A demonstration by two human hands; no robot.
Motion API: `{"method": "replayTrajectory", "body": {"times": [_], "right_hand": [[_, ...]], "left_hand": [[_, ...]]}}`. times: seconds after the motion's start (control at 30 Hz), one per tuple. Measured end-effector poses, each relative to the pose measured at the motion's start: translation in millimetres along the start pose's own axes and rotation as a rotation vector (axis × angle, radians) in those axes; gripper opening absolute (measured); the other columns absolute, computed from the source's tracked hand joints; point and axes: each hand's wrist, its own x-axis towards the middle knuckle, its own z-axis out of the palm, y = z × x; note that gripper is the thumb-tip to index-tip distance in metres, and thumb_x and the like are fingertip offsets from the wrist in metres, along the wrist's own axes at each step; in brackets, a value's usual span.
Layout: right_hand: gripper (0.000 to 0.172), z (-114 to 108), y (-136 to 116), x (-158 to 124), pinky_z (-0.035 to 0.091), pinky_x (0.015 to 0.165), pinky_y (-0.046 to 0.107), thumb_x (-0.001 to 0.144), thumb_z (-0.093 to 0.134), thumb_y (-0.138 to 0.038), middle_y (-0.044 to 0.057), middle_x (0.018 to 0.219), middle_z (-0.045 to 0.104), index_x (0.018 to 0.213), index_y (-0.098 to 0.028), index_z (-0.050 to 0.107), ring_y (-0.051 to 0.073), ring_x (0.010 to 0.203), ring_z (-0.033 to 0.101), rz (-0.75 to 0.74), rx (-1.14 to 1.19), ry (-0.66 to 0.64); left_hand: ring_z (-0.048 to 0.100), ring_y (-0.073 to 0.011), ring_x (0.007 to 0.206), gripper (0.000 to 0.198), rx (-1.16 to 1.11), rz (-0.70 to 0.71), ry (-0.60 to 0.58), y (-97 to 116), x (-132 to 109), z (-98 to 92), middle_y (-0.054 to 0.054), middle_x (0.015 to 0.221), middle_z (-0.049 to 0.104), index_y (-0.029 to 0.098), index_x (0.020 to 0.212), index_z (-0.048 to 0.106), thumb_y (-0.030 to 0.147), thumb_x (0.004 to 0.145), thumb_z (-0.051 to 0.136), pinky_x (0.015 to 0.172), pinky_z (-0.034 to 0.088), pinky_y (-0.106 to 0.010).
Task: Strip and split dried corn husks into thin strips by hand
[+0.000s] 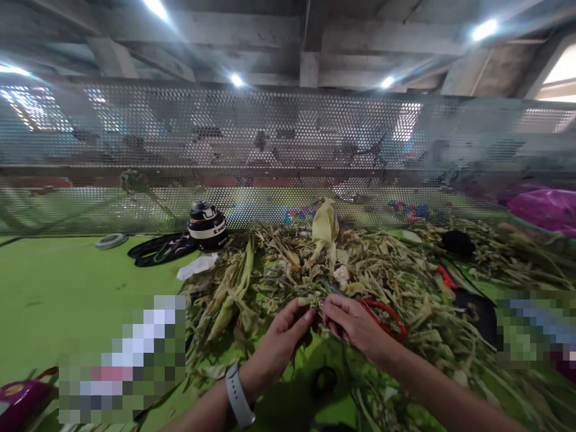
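Note:
Close in front of me, my left hand (285,330) pinches a small pale green piece of plant (306,301) between thumb and fingers. My right hand (353,321) meets it from the other side, its fingertips closed on the same piece. Just behind my right hand lies a red loop handle (396,318), which looks like that of scissors; the rest of it is hidden. Dried yellow-green leaves and stems (382,264) are heaped all around and beyond both hands. A large pale husk-like leaf (324,225) stands up at the back of the heap.
The green tabletop (90,276) ends at a perforated metal screen (270,144). Near it stand a black jar with a white band (207,228), a tape roll (111,240) and a crumpled white tissue (198,266). A purple bag (546,210) sits at right.

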Motion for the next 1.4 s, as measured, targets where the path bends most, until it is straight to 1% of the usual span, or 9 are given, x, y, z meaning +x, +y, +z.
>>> {"method": "replayTrajectory", "body": {"times": [0.23, 0.43, 0.53, 0.63, 0.7, 0.83, 1.0, 1.27, 1.4], "right_hand": [[0.036, -9, 2, 0, 0.03, 0.053, 0.021, 0.091, 0.037, -0.046, -0.004, 0.063, 0.043, 0.07, -0.017, 0.044, 0.009, 0.057, 0.038, -0.179, -0.211, -0.111], [0.034, -14, -2, -3, 0.029, 0.054, 0.021, 0.092, 0.035, -0.044, -0.005, 0.065, 0.036, 0.07, -0.018, 0.039, 0.009, 0.059, 0.033, -0.269, -0.27, -0.141], [0.035, -16, 2, -1, 0.03, 0.056, 0.021, 0.092, 0.034, -0.045, -0.004, 0.065, 0.035, 0.069, -0.018, 0.038, 0.01, 0.061, 0.033, -0.308, -0.289, -0.161], [0.037, -19, 5, 1, 0.03, 0.058, 0.021, 0.091, 0.034, -0.048, -0.004, 0.066, 0.036, 0.07, -0.018, 0.04, 0.01, 0.062, 0.034, -0.343, -0.315, -0.149], [0.037, -20, 3, 0, 0.031, 0.057, 0.021, 0.091, 0.034, -0.048, -0.004, 0.066, 0.036, 0.071, -0.018, 0.042, 0.01, 0.062, 0.035, -0.314, -0.321, -0.142], [0.031, -19, -5, -4, 0.032, 0.06, 0.022, 0.092, 0.034, -0.039, -0.003, 0.07, 0.042, 0.074, -0.017, 0.046, 0.011, 0.064, 0.039, -0.321, -0.416, -0.227], [0.027, -18, -7, -8, 0.029, 0.057, 0.021, 0.092, 0.037, -0.034, -0.004, 0.068, 0.041, 0.072, -0.017, 0.046, 0.01, 0.063, 0.037, -0.307, -0.506, -0.251], [0.032, -16, 1, -5, 0.025, 0.047, 0.019, 0.088, 0.041, -0.046, -0.005, 0.063, 0.038, 0.076, -0.016, 0.046, 0.007, 0.054, 0.032, -0.065, -0.121, -0.315], [0.032, -16, 4, -2, 0.022, 0.045, 0.019, 0.085, 0.046, -0.046, -0.005, 0.061, 0.039, 0.074, -0.016, 0.046, 0.007, 0.052, 0.031, 0.001, -0.032, -0.299]], "left_hand": [[0.031, -0.005, 0.048, 0.031, 0.015, -0.036, 0.065, -6, 2, 3.8, 0.007, 0.055, 0.041, 0.017, 0.074, 0.053, 0.044, 0.07, 0.067, 0.045, 0.022, -0.018], [0.033, -0.0048, 0.05, 0.031, -0.199, -0.089, 0.055, -2, -4, 7.8, 0.006, 0.057, 0.043, 0.017, 0.07, 0.051, 0.039, 0.068, 0.071, 0.046, 0.024, -0.017], [0.032, -0.0038, 0.045, 0.03, -0.309, -0.114, -0.026, -3, -4, 6.1, 0.006, 0.054, 0.043, 0.016, 0.067, 0.051, 0.037, 0.067, 0.072, 0.044, 0.024, -0.016], [0.034, -0.0038, 0.042, 0.027, -0.257, -0.119, -0.108, -4, -2, 0.8, 0.005, 0.052, 0.047, 0.016, 0.068, 0.052, 0.038, 0.072, 0.068, 0.042, 0.025, -0.017], [0.042, -0.0056, 0.045, 0.024, -0.147, -0.088, -0.117, -3, -1, -3.6, 0.004, 0.055, 0.052, 0.016, 0.075, 0.056, 0.038, 0.074, 0.066, 0.046, 0.031, -0.018], [0.056, -0.0125, 0.069, 0.026, 0.036, 0.022, -0.108, 4, 1, -10.9, -0.001, 0.073, 0.06, 0.017, 0.088, 0.06, 0.039, 0.076, 0.063, 0.066, 0.042, -0.023], [0.054, -0.0103, 0.063, 0.023, 0.303, 0.119, -0.065, 8, 3, -14.2, 0.001, 0.067, 0.058, 0.017, 0.088, 0.058, 0.032, 0.073, 0.067, 0.057, 0.039, -0.019], [0.062, -0.015, 0.06, 0.024, 0.182, 0.08, -0.116, 10, 0, -8.2, -0.001, 0.069, 0.063, 0.018, 0.082, 0.052, 0.035, 0.074, 0.066, 0.06, 0.049, -0.027], [0.059, -0.0132, 0.065, 0.026, 0.273, 0.073, -0.127, 10, 2, -12.4, 0.0, 0.074, 0.06, 0.018, 0.089, 0.053, 0.038, 0.076, 0.063, 0.062, 0.048, -0.026]]}}
